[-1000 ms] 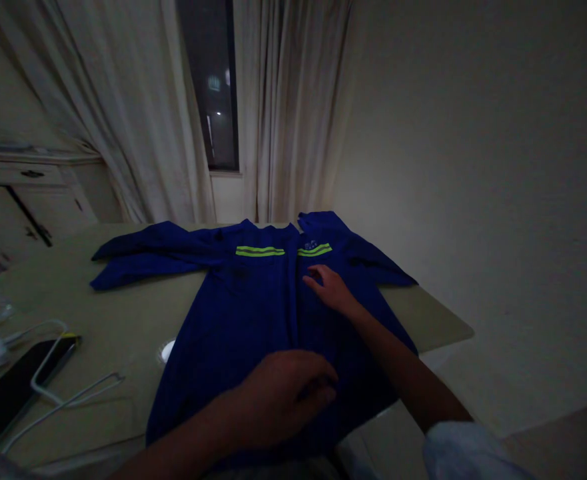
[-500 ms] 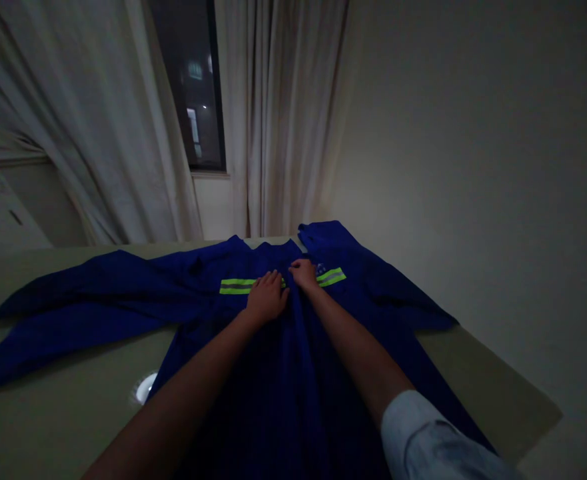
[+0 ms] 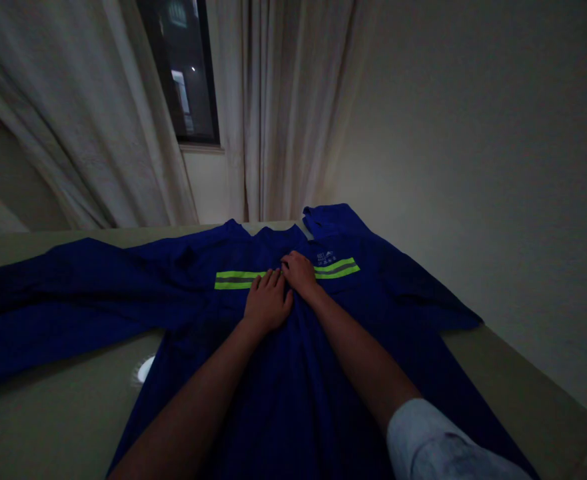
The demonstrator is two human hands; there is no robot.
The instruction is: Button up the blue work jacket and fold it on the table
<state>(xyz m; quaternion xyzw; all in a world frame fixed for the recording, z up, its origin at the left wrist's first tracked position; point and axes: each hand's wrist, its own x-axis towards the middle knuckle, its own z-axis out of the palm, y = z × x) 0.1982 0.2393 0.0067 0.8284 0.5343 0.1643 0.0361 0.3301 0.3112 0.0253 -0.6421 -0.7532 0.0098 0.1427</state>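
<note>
A dark blue work jacket lies spread out, front side up, its lower end beyond the frame. Across its chest runs a yellow-green reflective strip with a grey centre line, and small pale lettering sits above it on the right. My left hand rests flat on the left chest, fingers stretched over the strip. Just right of it, my right hand has its fingers bent and closed on the jacket's front edge at the middle of the chest. The fingertips nearly meet the left hand.
Beneath the jacket is a greenish table with a bright round light reflection on it. Pale curtains and a dark window stand behind. A plain wall borders the right side.
My right hand has moved slightly left over the front edge, closer to the left hand, uncovering the chest lettering. My left hand stays flat. The view has shifted closer to the jacket.
</note>
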